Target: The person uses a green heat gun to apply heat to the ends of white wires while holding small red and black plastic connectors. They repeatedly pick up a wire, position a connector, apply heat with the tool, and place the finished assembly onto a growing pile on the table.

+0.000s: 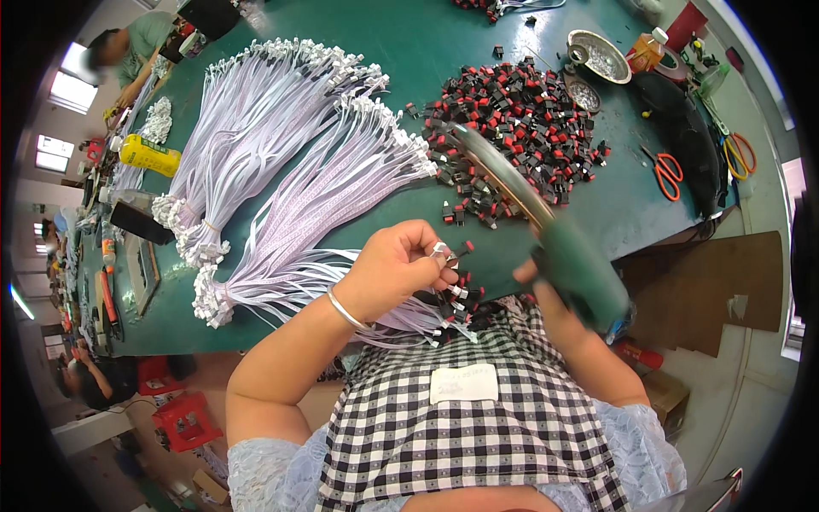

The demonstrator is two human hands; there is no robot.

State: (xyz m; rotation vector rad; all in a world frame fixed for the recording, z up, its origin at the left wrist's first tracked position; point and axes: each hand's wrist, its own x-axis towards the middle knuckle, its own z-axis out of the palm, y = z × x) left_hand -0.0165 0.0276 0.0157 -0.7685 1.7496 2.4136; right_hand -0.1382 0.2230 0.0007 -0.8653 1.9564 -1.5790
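Observation:
My left hand, with a bangle at its wrist, is closed in a pinch on a small white connector. Fine detail between its fingertips is hard to make out. A green tool with a long metal front part is in my right hand, mostly hidden behind it and smeared by motion. The tool slants up and left over a heap of red-and-black rocker switches. Below my left hand, several switches lie among white connector ends near the table edge. A bundle of white ribbon cables fans out beside my left wrist.
A second cable bundle lies farther left, near a yellow bottle. Metal bowls of small silver parts stand behind the heap. Orange-handled scissors and a black bag-like object lie right. Another person sits far left.

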